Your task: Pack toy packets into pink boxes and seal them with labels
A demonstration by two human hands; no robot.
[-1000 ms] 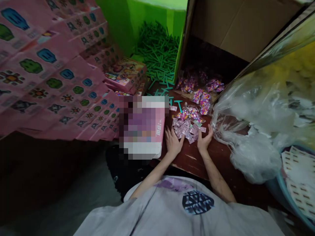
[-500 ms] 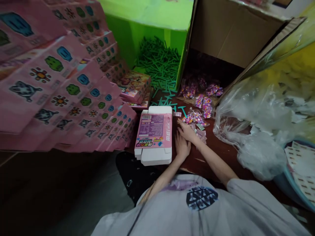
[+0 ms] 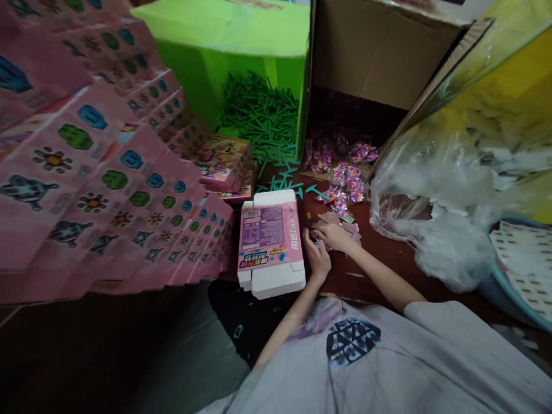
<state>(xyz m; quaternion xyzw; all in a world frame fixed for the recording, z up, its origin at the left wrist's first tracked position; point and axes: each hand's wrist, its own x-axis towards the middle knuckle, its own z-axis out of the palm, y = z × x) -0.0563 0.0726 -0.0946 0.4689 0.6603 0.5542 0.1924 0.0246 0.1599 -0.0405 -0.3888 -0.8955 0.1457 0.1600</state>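
Observation:
On the brown tabletop, right of a pink-and-white carton (image 3: pixel 267 236) with both end flaps out, my two hands are close together. My left hand (image 3: pixel 318 261) is beside the carton's right edge, its fingers curled; a small pale item may be between them. My right hand (image 3: pixel 334 236) lies just above and to the right, fingers bent down by the left one; what they pinch is hidden. Small pale-pink packets (image 3: pixel 351 230) lie under and beside my right hand. Clear bags of colourful beads (image 3: pixel 354 184) are farther back, near a loose green T-shaped stick (image 3: pixel 317 191).
Stacked pink cartons (image 3: pixel 129 201) rise on the left. A bright green box (image 3: pixel 198 75) spills green sticks (image 3: pixel 267 115). Behind the bead bags stands a cardboard box (image 3: pixel 375 52). On the right are a clear plastic bag (image 3: pixel 448 247) and a blue basin (image 3: pixel 495 282) with white perforated sheets.
My right hand has drawn back from near the bead bags to the pink packets. My left hand's fingers, flatter before, are now curled. The view has shifted slightly.

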